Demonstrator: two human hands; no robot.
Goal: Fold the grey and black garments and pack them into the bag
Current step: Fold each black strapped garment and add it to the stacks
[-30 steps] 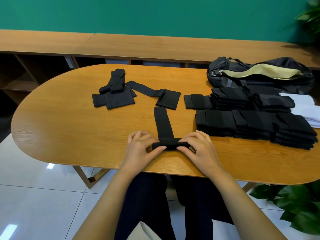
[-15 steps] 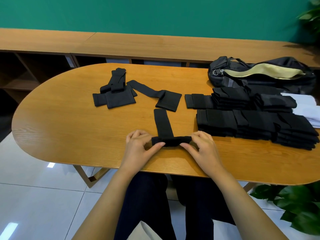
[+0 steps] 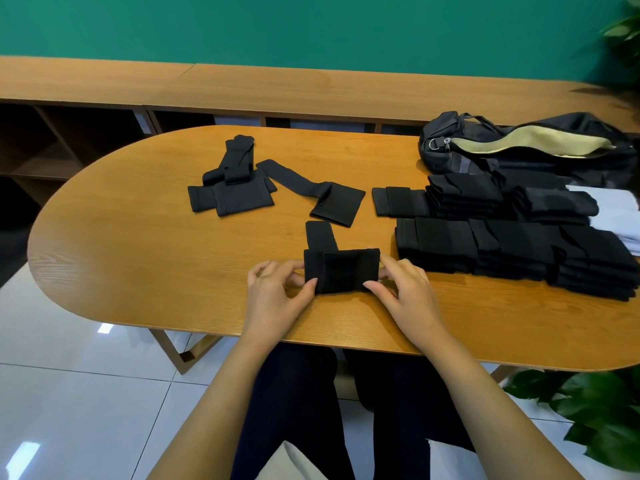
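A folded black fabric garment (image 3: 343, 271), lying crosswise at the near edge of an oval wooden table (image 3: 138, 237), is pinched at its ends by the left hand (image 3: 277, 292) and right hand (image 3: 407, 292), its strap (image 3: 320, 235) pointing away

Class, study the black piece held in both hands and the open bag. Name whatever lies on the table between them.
Rows of folded black stacks lie between the black piece and the bag, on the right of the table. They sit low; lifting over probably clears them.
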